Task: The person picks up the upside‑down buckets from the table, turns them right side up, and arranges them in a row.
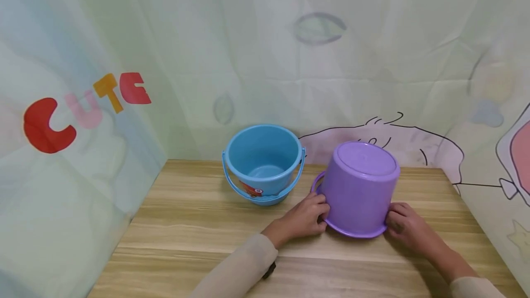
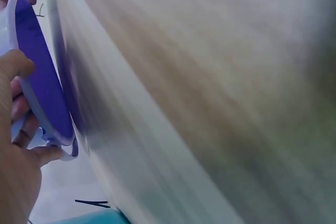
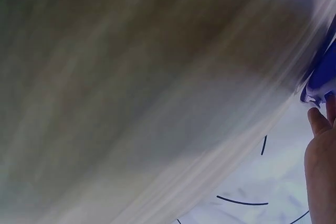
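A purple bucket (image 1: pixel 360 197) is upside down and tilted, its base up and its rim low over the table. My left hand (image 1: pixel 305 215) grips the rim on the left side, near the handle. In the left wrist view that hand (image 2: pixel 18 114) has its thumb and fingers around the rim (image 2: pixel 44 77), which stands apart from the tabletop on the near side. On the right side, my right hand (image 1: pixel 407 225) holds the rim too; the right wrist view catches only part of this hand (image 3: pixel 321 150). Left of them a blue bucket (image 1: pixel 265 160) stands upright, its mouth up.
The wooden table (image 1: pixel 182 243) ends at its back edge against a printed curtain (image 1: pixel 256 49). The blue bucket's handle (image 1: pixel 232 180) hangs down over its front. More curtain (image 1: pixel 83 197) runs along the left side, with the letters CUTE.
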`<state>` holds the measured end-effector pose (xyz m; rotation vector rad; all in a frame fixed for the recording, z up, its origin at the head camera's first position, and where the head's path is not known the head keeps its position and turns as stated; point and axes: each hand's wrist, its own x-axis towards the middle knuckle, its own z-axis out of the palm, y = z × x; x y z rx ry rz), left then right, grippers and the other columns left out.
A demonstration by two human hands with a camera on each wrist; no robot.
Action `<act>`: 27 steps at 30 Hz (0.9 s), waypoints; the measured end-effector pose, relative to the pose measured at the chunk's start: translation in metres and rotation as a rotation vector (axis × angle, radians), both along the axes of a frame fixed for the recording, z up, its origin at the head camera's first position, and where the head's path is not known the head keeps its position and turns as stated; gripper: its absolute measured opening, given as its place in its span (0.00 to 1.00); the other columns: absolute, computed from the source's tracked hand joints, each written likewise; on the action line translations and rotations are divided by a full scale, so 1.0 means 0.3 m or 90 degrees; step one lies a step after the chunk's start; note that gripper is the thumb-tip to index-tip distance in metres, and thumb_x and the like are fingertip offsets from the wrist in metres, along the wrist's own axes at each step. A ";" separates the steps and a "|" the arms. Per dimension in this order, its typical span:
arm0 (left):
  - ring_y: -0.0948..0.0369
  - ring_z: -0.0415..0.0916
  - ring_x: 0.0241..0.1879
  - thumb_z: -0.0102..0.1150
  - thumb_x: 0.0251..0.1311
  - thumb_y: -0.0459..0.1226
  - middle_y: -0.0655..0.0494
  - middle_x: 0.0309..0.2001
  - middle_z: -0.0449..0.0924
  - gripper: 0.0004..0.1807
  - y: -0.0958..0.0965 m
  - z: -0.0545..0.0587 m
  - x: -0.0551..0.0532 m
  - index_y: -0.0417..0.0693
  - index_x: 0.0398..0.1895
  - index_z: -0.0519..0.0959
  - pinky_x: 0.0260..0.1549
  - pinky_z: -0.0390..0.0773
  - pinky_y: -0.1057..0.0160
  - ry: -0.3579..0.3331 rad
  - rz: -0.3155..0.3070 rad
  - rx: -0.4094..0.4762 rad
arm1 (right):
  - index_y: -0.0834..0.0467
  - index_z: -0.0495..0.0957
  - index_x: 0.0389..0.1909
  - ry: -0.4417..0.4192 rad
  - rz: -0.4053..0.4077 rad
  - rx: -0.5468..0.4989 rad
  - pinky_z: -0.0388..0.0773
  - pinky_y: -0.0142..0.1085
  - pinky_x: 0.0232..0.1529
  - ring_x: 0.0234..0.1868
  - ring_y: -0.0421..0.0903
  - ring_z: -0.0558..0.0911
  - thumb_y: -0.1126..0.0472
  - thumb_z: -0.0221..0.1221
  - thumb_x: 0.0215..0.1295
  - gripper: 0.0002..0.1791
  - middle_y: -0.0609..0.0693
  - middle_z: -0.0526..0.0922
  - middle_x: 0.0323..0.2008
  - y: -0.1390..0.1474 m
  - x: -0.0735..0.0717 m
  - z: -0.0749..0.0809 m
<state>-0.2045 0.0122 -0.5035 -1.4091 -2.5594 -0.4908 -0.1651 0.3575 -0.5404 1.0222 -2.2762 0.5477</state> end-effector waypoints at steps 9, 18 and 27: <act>0.63 0.66 0.39 0.71 0.48 0.31 0.61 0.34 0.69 0.13 -0.014 0.016 0.018 0.52 0.26 0.73 0.42 0.67 0.72 -0.019 0.003 0.099 | 0.54 0.74 0.23 0.041 0.008 -0.045 0.64 0.26 0.58 0.42 0.53 0.75 0.68 0.62 0.40 0.09 0.53 0.81 0.38 -0.021 0.006 0.016; 0.61 0.67 0.38 0.69 0.42 0.27 0.60 0.32 0.69 0.16 -0.011 0.018 0.023 0.50 0.24 0.71 0.41 0.68 0.70 0.014 0.032 0.199 | 0.57 0.75 0.24 0.038 -0.001 -0.133 0.64 0.15 0.64 0.49 0.41 0.76 0.48 0.50 0.78 0.23 0.55 0.81 0.38 -0.052 0.035 0.035; 0.61 0.70 0.36 0.69 0.38 0.25 0.58 0.31 0.72 0.15 -0.011 0.040 0.033 0.48 0.25 0.73 0.38 0.71 0.73 0.029 0.044 0.312 | 0.56 0.77 0.27 0.002 -0.067 -0.137 0.67 0.12 0.61 0.54 0.26 0.75 0.40 0.48 0.78 0.27 0.52 0.82 0.39 -0.067 0.067 0.074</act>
